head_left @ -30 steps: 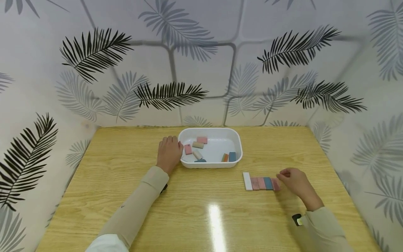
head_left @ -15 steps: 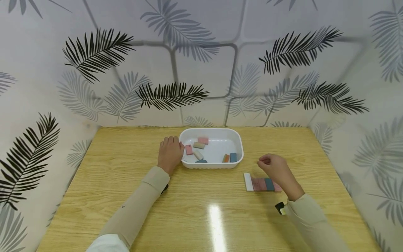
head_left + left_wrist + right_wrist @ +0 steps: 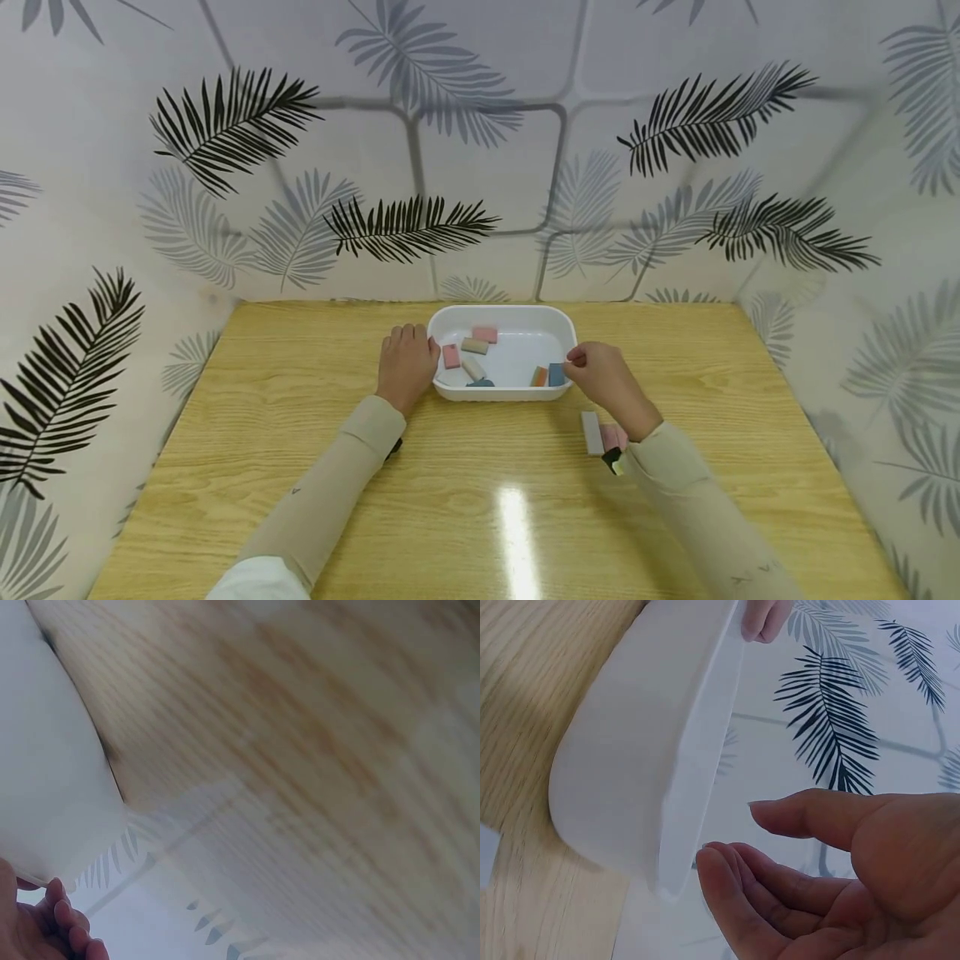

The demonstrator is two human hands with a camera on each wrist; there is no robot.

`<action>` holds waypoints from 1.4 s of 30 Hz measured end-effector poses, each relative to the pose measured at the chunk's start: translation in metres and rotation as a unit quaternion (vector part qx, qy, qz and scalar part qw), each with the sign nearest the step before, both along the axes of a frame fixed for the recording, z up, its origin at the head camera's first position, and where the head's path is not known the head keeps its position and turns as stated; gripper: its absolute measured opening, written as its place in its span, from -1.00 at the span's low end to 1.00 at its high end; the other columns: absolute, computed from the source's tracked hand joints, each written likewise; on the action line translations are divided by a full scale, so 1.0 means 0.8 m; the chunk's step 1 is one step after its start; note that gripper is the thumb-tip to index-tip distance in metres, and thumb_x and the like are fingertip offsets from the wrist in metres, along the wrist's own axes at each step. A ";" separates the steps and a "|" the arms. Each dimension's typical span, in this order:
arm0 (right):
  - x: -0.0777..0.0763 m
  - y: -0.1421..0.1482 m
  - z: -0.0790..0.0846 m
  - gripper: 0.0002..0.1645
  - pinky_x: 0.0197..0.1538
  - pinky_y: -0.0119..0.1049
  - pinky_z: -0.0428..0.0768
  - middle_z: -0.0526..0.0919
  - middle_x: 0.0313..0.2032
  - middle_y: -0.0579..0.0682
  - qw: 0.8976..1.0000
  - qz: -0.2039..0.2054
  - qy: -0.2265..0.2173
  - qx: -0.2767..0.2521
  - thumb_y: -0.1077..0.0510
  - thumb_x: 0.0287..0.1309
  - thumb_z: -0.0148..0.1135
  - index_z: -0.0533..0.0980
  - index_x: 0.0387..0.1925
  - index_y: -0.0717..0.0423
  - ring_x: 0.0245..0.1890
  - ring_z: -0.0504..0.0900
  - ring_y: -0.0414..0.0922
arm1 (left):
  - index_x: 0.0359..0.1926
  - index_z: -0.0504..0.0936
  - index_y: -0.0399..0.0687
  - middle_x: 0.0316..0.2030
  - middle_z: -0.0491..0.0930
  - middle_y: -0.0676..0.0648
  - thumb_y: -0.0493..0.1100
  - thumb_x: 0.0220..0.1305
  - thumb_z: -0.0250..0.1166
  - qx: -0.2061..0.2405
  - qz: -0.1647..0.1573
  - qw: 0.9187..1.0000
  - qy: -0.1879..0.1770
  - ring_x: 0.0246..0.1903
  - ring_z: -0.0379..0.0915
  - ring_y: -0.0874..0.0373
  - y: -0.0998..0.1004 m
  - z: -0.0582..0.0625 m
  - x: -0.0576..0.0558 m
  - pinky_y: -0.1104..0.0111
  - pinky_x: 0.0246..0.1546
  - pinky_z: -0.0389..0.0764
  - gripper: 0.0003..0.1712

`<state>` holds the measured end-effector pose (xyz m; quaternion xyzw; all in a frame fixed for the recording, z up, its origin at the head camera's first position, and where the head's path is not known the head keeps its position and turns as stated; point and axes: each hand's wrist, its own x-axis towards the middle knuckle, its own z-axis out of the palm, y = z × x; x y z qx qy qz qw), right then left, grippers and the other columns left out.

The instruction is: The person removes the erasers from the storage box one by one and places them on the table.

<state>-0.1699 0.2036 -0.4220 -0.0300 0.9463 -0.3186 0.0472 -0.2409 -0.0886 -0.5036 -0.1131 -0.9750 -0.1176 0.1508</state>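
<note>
Clearly, we have nothing between thumb and fingertips of the right hand (image 3: pixel 606 379): they curve toward each other with a narrow gap, at the right end of the white basin (image 3: pixel 495 394). Our left hand (image 3: pixel 407 367) holds the opposite end, fingers bent at the rim.

Just beside the right fingertips, inside the basin, lies a blue block (image 3: pixel 556 374); whether they touch it, we cannot tell. Next to it leans an orange-and-green block (image 3: pixel 539 377). Toward the left end are two pink blocks (image 3: pixel 484 334), two tan blocks (image 3: pixel 474 345) and a blue-grey piece (image 3: pixel 480 383) partly behind the front wall.

Out on the table, a white block (image 3: pixel 592 433) has pinkish blocks (image 3: pixel 609 437) set against its right side; our right sleeve (image 3: pixel 671 458) hides whatever lies beyond. So we judge the work to be partway: a row is begun, while seven pieces that we can see remain in the basin.

Beneath everything is a wood-grain table (image 3: pixel 315 350) with a bright streak of glare (image 3: pixel 517 542). Around its far edge and sides, pale walls (image 3: pixel 480 167) carry black and grey palm fronds.
</note>
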 end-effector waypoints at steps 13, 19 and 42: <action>-0.042 -0.044 -0.018 -0.69 -0.62 -0.38 0.16 0.19 -0.70 -0.10 0.994 0.018 -0.053 0.093 0.30 -0.06 0.21 0.26 -0.70 0.13 -0.70 0.14 -0.20 | -0.24 0.46 -0.29 -0.34 0.47 -0.20 -0.08 0.36 -0.04 -0.004 0.001 1.000 0.005 -0.28 0.33 -0.08 -0.003 -0.006 -0.002 0.12 -0.19 0.37 -0.67; -0.051 -0.057 -0.028 -0.78 -0.41 -0.21 0.45 0.49 -0.49 0.09 0.988 0.004 -0.080 0.134 0.31 -0.18 0.33 0.46 -0.44 0.30 -0.51 0.42 -0.03 | -0.24 0.46 -0.27 -0.32 0.47 -0.21 -0.07 0.37 -0.10 -0.001 -0.003 1.000 -0.001 -0.23 0.33 -0.11 -0.003 -0.009 -0.001 0.10 -0.16 0.35 -0.66; -0.051 -0.084 -0.035 -0.74 -0.40 -0.16 0.58 0.63 -0.40 0.20 0.952 0.010 -0.070 0.297 0.31 0.21 -0.05 0.58 -0.38 0.34 -0.39 0.64 0.02 | -0.22 0.45 -0.28 -0.31 0.47 -0.21 -0.08 0.37 -0.07 0.004 -0.001 1.000 -0.005 -0.22 0.33 -0.11 -0.002 -0.004 -0.003 0.10 -0.15 0.35 -0.68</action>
